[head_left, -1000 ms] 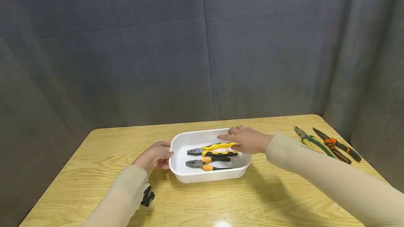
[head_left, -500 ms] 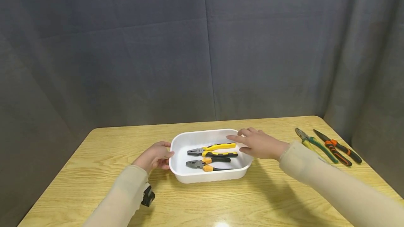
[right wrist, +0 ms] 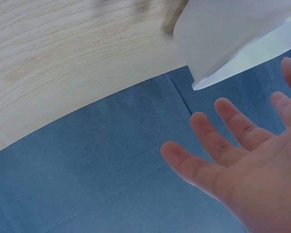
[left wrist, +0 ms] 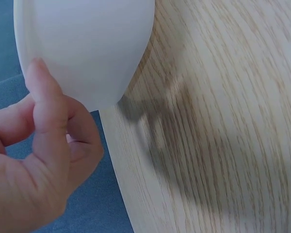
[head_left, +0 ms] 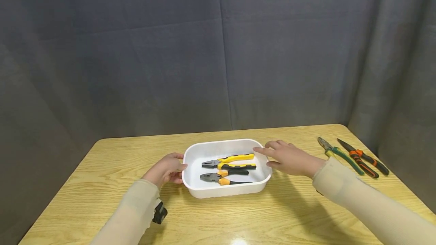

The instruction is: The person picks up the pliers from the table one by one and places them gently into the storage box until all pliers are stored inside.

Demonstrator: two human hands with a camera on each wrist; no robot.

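Note:
In the head view a white plastic basin (head_left: 226, 192) stands on the table with two pairs of pliers lying in it. The rear pair, yellow-and-black pliers (head_left: 236, 158), and the front pair, orange-and-black pliers (head_left: 212, 177), both point left. My left hand (head_left: 166, 170) holds the basin's left end by the rim; in the left wrist view the thumb (left wrist: 46, 102) lies on the rim and the fingers are bent. At the right end, my right hand (head_left: 289, 158) hovers with spread fingers, holding nothing. The right wrist view shows its fingers (right wrist: 213, 138) apart from the basin.
Two more pairs of pliers lie on the wooden table (head_left: 102, 184) at the right: green-and-yellow pliers (head_left: 347, 159) and orange-and-black long-nose pliers (head_left: 366, 160). A dark cloth curtain (head_left: 170, 56) hangs behind the table.
My right hand has drawn back to the right, from over the yellow pliers' handles to the basin's right end. The left hand, basin and pliers stay in place.

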